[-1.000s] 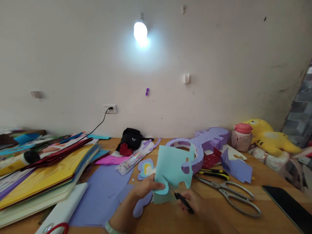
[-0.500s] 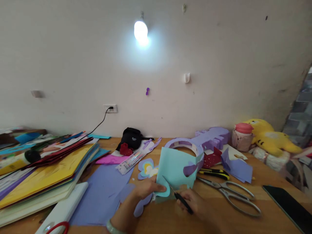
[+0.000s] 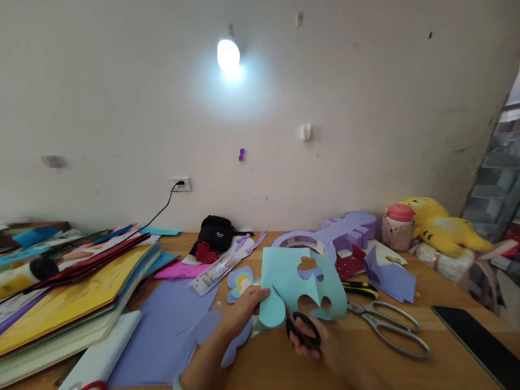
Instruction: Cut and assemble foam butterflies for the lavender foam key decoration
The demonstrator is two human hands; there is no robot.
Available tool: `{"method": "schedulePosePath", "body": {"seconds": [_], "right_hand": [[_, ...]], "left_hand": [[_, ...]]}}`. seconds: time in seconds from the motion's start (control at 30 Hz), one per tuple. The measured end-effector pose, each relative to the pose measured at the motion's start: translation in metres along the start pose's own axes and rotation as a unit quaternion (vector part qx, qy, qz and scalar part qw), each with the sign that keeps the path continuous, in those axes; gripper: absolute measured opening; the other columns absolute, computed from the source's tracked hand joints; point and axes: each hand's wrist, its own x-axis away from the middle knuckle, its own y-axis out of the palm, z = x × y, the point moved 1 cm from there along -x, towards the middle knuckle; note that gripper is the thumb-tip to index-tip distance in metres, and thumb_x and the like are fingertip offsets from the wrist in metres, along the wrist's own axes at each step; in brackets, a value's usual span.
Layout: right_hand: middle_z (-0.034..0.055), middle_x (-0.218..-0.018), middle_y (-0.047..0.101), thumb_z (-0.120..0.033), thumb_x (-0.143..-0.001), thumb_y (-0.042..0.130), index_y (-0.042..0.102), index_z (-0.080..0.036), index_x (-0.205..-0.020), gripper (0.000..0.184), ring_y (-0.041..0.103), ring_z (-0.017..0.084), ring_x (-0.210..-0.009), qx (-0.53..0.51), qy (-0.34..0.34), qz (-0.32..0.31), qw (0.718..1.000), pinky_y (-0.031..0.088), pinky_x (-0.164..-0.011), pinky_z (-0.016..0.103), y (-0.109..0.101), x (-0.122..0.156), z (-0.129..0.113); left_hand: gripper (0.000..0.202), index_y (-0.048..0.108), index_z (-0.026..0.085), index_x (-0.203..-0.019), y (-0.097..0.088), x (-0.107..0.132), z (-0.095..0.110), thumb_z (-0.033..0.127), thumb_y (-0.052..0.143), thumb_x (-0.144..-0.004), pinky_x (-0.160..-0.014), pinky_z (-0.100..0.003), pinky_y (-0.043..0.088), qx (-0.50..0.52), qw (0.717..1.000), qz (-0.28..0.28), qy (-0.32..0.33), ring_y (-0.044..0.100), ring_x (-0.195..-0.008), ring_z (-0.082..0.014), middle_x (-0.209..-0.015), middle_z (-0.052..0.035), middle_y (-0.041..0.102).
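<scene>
My left hand (image 3: 242, 311) pinches the lower left edge of a light blue sheet of paper (image 3: 298, 284) that has several curved holes cut out of it. My right hand (image 3: 325, 346) grips small black-handled scissors (image 3: 298, 325), whose blades reach into the sheet near its rounded bottom lobe. Both hands hover just above the wooden table (image 3: 406, 374). Under my left hand lies a purple flower-shaped cutout (image 3: 231, 346).
Large silver scissors (image 3: 385, 322) and a yellow-black utility knife (image 3: 359, 288) lie to the right. A stack of coloured paper (image 3: 77, 292) fills the left. A purple sheet (image 3: 170, 325), pen pack (image 3: 217, 268), black pouch (image 3: 219, 233), purple foam key (image 3: 337, 233), phone (image 3: 475, 341) and yellow plush (image 3: 442, 225) are around.
The blue sheet has turned and swung to the right, showing more of its cut holes. My right hand has rotated the scissors so the black handles face the camera.
</scene>
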Motion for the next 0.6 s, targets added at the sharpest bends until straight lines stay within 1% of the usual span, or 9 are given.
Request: {"method": "schedulePosePath", "body": {"seconds": [0.1,0.17,0.23,0.37,0.5,0.6], "right_hand": [[-0.0017,-0.066,0.049,-0.085,-0.057,0.061,0.050,-0.018,-0.070,0.068,0.036,0.006,-0.050,-0.034,0.007,-0.018,0.999,0.009,-0.046,0.025,0.000,0.003,-0.003],[-0.0030,-0.063,0.046,-0.086,-0.058,0.059,0.050,-0.018,-0.069,0.069,0.033,0.006,-0.049,-0.041,0.017,-0.038,0.998,0.009,-0.046,0.025,-0.002,0.003,-0.003],[-0.0038,-0.060,0.044,-0.087,-0.059,0.057,0.050,-0.018,-0.068,0.070,0.033,0.007,-0.050,-0.037,0.016,-0.045,0.998,0.010,-0.045,0.024,-0.004,0.002,-0.002],[-0.0050,-0.056,0.042,-0.090,-0.060,0.053,0.050,-0.019,-0.068,0.071,0.033,0.007,-0.049,-0.015,-0.011,-0.031,0.999,0.014,-0.044,0.023,-0.005,-0.001,0.001],[-0.0055,-0.052,0.041,-0.092,-0.059,0.050,0.050,-0.019,-0.064,0.074,0.031,0.006,-0.045,0.029,-0.043,-0.005,0.999,0.015,-0.043,0.022,-0.003,-0.004,0.003],[-0.0041,-0.053,0.044,-0.094,-0.053,0.051,0.051,-0.019,-0.064,0.076,0.034,0.007,-0.045,0.030,-0.033,0.005,0.999,0.015,-0.041,0.022,-0.002,-0.005,0.001]], "left_hand": [[0.054,0.043,0.021,-0.049,0.008,0.002,0.001,0.066,0.071,-0.060,-0.055,-0.028,0.017,0.003,0.999,-0.048,-0.004,0.023,-0.054,-0.0095,-0.051,0.0067,0.030],[0.055,0.041,0.022,-0.048,0.013,0.003,0.000,0.067,0.069,-0.062,-0.056,-0.028,0.017,0.008,0.998,-0.061,0.007,0.021,-0.053,-0.0096,-0.050,0.0068,0.029],[0.056,0.039,0.022,-0.047,0.018,0.004,-0.001,0.069,0.065,-0.066,-0.056,-0.029,0.016,0.004,0.998,-0.060,0.021,0.021,-0.053,-0.0100,-0.048,0.0066,0.028],[0.059,0.036,0.024,-0.045,0.024,0.005,-0.003,0.072,0.057,-0.070,-0.056,-0.030,0.015,-0.014,0.998,-0.051,0.036,0.021,-0.052,-0.0107,-0.046,0.0062,0.027],[0.060,0.035,0.024,-0.044,0.024,0.005,-0.003,0.074,0.056,-0.070,-0.056,-0.030,0.016,-0.022,0.997,-0.057,0.044,0.021,-0.051,-0.0104,-0.045,0.0063,0.027],[0.061,0.037,0.023,-0.044,0.023,0.005,-0.003,0.075,0.055,-0.070,-0.056,-0.030,0.017,-0.042,0.996,-0.069,0.040,0.023,-0.051,-0.0100,-0.046,0.0058,0.030]]}}
